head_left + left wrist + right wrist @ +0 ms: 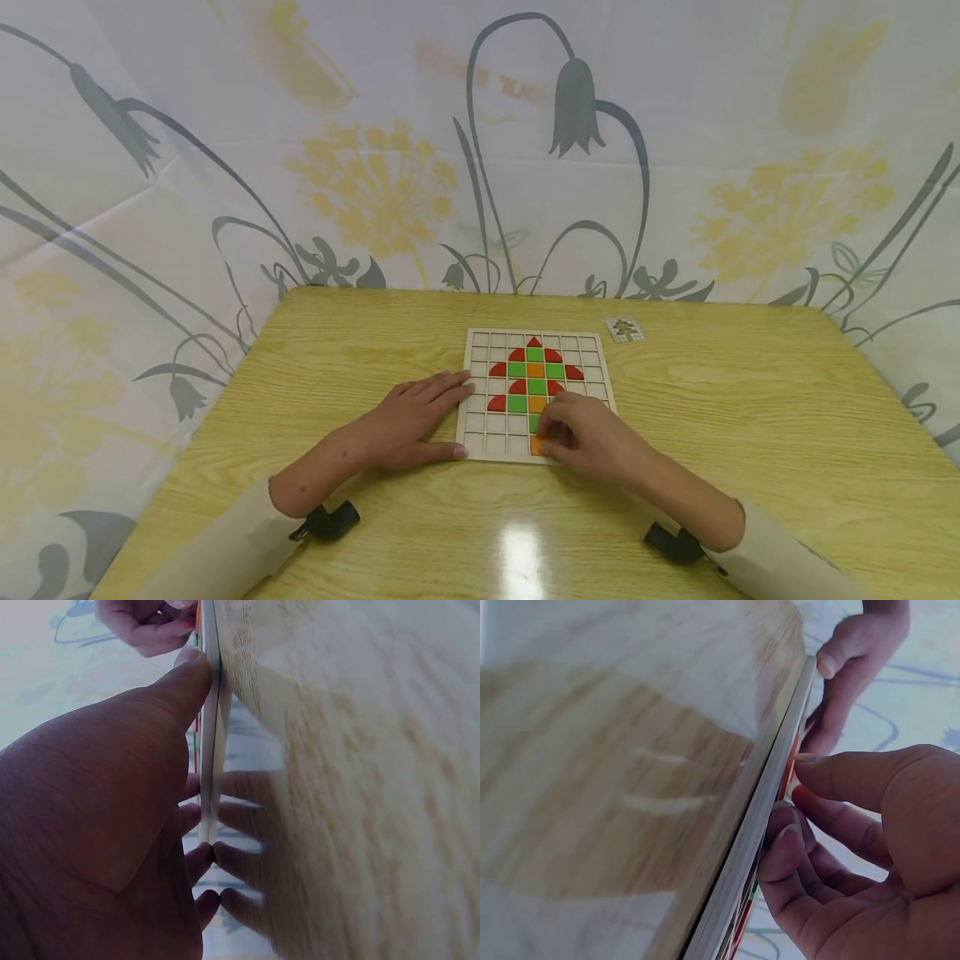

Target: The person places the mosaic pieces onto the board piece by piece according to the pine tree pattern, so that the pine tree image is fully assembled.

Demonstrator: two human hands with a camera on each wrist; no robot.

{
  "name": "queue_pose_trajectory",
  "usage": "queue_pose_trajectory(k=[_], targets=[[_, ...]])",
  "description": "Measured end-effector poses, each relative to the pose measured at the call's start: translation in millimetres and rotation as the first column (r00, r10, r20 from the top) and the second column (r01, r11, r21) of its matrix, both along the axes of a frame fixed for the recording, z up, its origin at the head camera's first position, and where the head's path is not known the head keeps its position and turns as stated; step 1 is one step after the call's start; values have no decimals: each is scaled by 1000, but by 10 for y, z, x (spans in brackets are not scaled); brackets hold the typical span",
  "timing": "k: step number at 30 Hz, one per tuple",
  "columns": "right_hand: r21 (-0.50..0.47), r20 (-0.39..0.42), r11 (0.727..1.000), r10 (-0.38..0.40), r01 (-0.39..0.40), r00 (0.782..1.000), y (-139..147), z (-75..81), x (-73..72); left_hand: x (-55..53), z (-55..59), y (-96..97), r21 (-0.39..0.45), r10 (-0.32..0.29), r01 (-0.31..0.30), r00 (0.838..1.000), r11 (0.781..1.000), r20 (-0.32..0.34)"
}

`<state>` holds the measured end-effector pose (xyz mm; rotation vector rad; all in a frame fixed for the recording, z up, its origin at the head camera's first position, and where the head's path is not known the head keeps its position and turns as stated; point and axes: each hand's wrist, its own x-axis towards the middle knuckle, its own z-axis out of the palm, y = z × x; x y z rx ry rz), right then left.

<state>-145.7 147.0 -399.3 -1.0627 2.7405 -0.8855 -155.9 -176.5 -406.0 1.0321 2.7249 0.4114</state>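
A square wooden grid board [475,421] lies on the table, with red, green and orange tiles forming a tree shape. My left hand [408,421] is spread flat at its left side, fingertips on the rim and thumb at the lower left corner. At the board's bottom row, my right hand [592,437] has its thumb and forefinger at an orange square tile [537,445]. In the right wrist view, the thumb touches this orange tile [789,771], while the other fingers curl against the board. The right hand covers the board's lower right cells.
A small pattern card [625,330] showing a tree on a grid lies beyond the board's upper right corner. The wooden table [360,333] ends at the back against a flower-printed cloth [390,167]. Each wrist bears a black camera [333,521].
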Motion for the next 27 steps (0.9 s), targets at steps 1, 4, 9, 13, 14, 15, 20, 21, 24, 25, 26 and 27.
queue_pose_trajectory(k=[1,4,9,13,14,15,20,21,24,25,26,27], targets=[[0,2,1000,-2,2,1000,2,-2,6,1,0,0,2,0,0,1000,1000,-1],[-2,9,1000,-5,5,1000,11,-10,18,4,9,3,5,0,0,1000,1000,-1],[-13,-13,1000,-8,8,1000,47,-21,25,-2,5,5,-1,1,-1,1000,1000,-2],[-39,-43,999,-13,12,999,127,-15,14,-6,-2,4,-11,2,-2,1000,1000,-3],[-42,-48,999,-20,18,999,152,-13,10,-7,-2,4,-11,2,-2,1000,1000,-4],[-47,-55,999,-28,25,998,180,-14,7,-8,-2,5,-11,2,-2,1000,1000,-7],[-46,-54,996,-82,79,995,298,-4,5,-2,1,9,-1,0,0,1000,1000,-23],[-47,-51,995,-93,90,994,322,0,3,2,4,8,0,0,0,1000,1000,-25],[-44,-53,992,-121,119,991,410,15,-6,5,10,9,8,3,-3,1000,1000,-27],[-44,-52,990,-135,133,990,442,23,-10,1,12,11,12,4,-4,999,1000,-32],[-44,-55,988,-148,145,988,478,28,-14,-4,14,10,15,9,-8,999,1000,-37],[-45,-63,987,-157,154,986,515,36,-19,-11,17,8,20,16,-15,999,1000,-40]])
